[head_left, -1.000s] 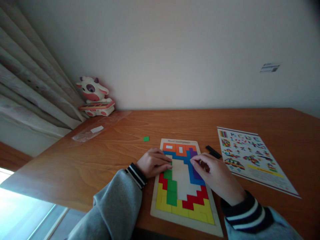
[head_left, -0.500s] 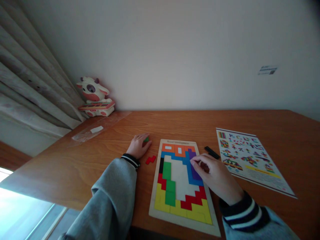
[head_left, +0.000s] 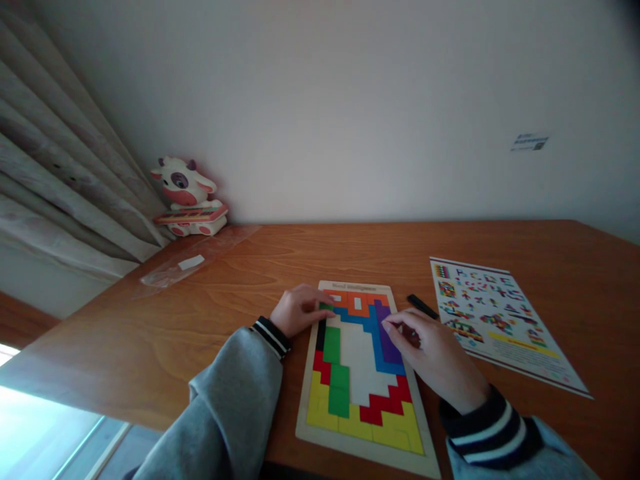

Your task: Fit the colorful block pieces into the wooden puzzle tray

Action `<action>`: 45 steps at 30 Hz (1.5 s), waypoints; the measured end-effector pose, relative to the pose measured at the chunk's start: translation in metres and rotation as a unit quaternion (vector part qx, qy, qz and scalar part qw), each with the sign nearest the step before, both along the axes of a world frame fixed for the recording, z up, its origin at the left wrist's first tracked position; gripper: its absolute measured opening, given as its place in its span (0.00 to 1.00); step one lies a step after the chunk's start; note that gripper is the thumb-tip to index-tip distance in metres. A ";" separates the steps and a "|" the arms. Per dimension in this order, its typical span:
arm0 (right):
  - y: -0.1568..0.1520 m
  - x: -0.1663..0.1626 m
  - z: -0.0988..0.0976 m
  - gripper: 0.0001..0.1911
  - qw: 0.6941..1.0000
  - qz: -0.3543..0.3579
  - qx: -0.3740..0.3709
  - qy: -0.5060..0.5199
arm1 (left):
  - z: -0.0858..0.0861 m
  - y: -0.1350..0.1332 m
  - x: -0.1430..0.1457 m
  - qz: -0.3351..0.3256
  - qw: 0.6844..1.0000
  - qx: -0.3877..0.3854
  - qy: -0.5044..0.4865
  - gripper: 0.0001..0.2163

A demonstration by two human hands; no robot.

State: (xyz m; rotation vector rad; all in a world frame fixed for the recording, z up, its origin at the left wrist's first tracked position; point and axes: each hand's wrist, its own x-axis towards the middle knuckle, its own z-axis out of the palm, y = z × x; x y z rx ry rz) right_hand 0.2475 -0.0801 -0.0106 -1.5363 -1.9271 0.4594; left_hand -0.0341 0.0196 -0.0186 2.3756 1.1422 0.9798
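Observation:
A wooden puzzle board (head_left: 367,455) lies on the table, partly filled with coloured block pieces. Over its upper left edge, my left hand (head_left: 297,310) pinches a green puzzle piece (head_left: 327,307) between thumb and fingers. My right hand (head_left: 425,347) rests at the board's right side, fingertips pinched together at the purple pieces (head_left: 387,340); anything between them is hidden. Blue, orange, yellow, red and green pieces sit in the board. Bare pale board (head_left: 357,360) shows in the middle. The loose red piece is hidden by my left hand.
A black piece (head_left: 422,306) lies on the table just right of the board. Further right is a printed pattern sheet (head_left: 500,320). At the back left stand a cow toy with a keyboard (head_left: 187,197) and a clear plastic bag (head_left: 175,270).
My left hand has moved right from the table to the board's upper left, carrying the green piece. The red piece beside the board is now covered. My right hand has stayed in place.

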 end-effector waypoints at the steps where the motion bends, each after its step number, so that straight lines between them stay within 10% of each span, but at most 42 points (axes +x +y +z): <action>1: 0.000 0.000 0.000 0.12 1.000 0.000 0.002 -0.001 | 0.001 -0.004 0.007 -0.072 0.997 0.001 -0.009 0.11; 5: 0.001 0.002 -0.002 0.11 1.000 0.000 0.005 -0.011 | -0.001 -0.012 0.020 -0.207 0.978 0.026 -0.010 0.07; 31: -0.005 -0.008 0.009 0.12 0.998 0.058 0.009 -0.014 | 0.014 -0.045 0.010 -0.225 0.949 0.170 0.139 0.11; 45: 0.002 0.042 0.004 0.13 0.996 -0.056 0.050 -0.037 | 0.018 -0.080 0.017 -0.272 0.944 0.164 0.086 0.10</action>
